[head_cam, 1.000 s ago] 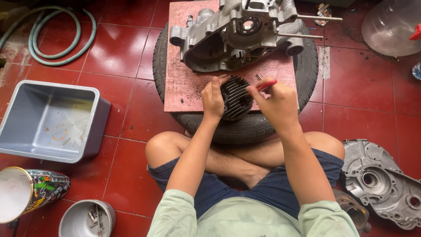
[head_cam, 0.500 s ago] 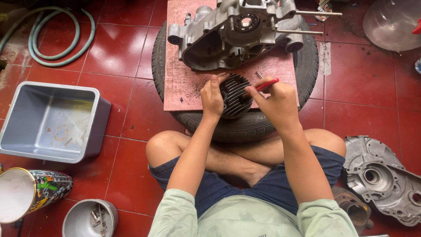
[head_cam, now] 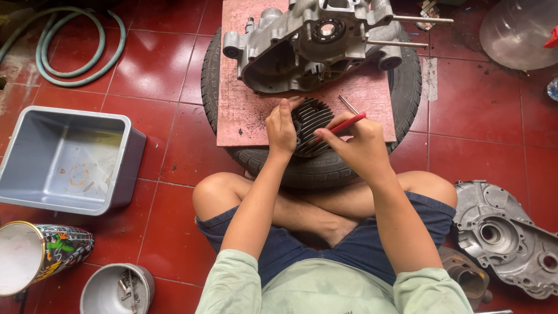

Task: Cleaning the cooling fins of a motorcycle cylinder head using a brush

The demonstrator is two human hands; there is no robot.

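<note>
A dark, round finned engine part [head_cam: 313, 122] lies at the near edge of a reddish board [head_cam: 250, 110] set on a tyre [head_cam: 325, 166]. My left hand [head_cam: 281, 128] grips the part's left side and steadies it. My right hand [head_cam: 356, 145] holds a thin red-handled tool [head_cam: 347, 124] with its tip against the fins. A large grey engine casing [head_cam: 308, 43] rests on the far half of the board, with long studs sticking out to the right.
A grey plastic tub [head_cam: 67, 160] stands on the red tiles at left, a coiled green hose [head_cam: 70, 46] beyond it. A printed can [head_cam: 40, 256] and a small metal bowl [head_cam: 116, 289] with bolts sit near left. An engine cover [head_cam: 505, 235] lies right.
The view has shifted slightly. Both hands stay on the finned part, and the red tool has moved only a little across the fins.
</note>
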